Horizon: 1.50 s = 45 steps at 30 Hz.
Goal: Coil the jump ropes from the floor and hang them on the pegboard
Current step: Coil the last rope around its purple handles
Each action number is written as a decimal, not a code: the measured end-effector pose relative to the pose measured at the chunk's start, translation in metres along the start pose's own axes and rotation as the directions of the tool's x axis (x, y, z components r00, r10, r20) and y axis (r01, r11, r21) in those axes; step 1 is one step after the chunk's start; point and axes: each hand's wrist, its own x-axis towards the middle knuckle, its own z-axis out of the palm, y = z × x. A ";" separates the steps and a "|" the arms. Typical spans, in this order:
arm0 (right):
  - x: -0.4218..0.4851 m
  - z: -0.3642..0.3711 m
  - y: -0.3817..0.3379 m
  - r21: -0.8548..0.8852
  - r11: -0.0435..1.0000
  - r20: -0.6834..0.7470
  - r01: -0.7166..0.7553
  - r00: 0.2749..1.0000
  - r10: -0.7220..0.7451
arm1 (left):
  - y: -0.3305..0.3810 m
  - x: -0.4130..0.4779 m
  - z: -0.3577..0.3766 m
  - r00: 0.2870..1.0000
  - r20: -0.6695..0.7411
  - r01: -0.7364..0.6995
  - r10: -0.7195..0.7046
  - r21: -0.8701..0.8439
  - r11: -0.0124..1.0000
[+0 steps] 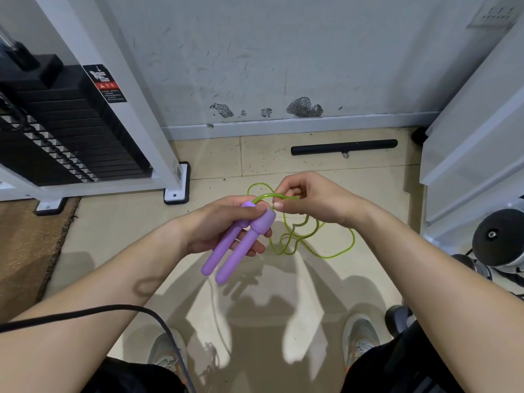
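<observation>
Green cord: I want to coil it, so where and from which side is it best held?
Pinch the short arc just past the purple handles, from the right, as the right hand does. The left hand blocks the other side, and the remaining green cord forms tangled loops.

Pretty clearly a gym, maybe a small one or a corner of a workout room. On the left there's a black weight stack (71,131) sitting inside a white machine frame (136,109), with a hand-crush warning sticker (106,83) on it. A black pull-down bar (344,146) lies on the tiled floor (198,242) by the scuffed wall (283,52). What look like dumbbells (499,239) sit low at the right edge. There's a brown mat (25,245) by the machine's foot. The purple-handled jump rope (235,245) fits too.
</observation>
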 end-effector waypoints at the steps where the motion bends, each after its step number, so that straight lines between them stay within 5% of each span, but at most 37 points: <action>1: 0.000 -0.003 0.001 0.025 1.000 0.005 0.010 1.000 -0.010 | 0.001 0.000 -0.002 1.000 0.006 0.003 -0.003 0.010 1.000; 9: -0.003 -0.016 0.006 -0.181 0.980 0.142 -0.078 0.984 0.105 | -0.001 -0.001 -0.006 0.992 0.063 0.093 -0.113 0.260 0.961; 16: 0.000 -0.004 0.007 -0.066 0.995 0.116 -0.081 0.989 0.088 | -0.004 0.001 -0.006 0.992 0.037 0.105 -0.122 0.314 0.944; 25: 0.004 -0.006 0.004 -0.002 1.000 -0.001 -0.010 1.000 0.010 | -0.009 0.007 0.008 0.997 0.039 -0.069 0.073 -0.106 0.992; 40: 0.001 0.000 0.006 -0.050 0.997 0.104 -0.066 0.992 0.071 | -0.014 0.005 0.014 0.994 0.112 -0.027 0.000 0.239 0.971; 45: 0.005 0.009 0.010 -0.081 0.996 0.052 -0.048 0.997 0.052 | -0.015 0.005 0.016 0.994 0.108 0.030 -0.032 0.022 0.999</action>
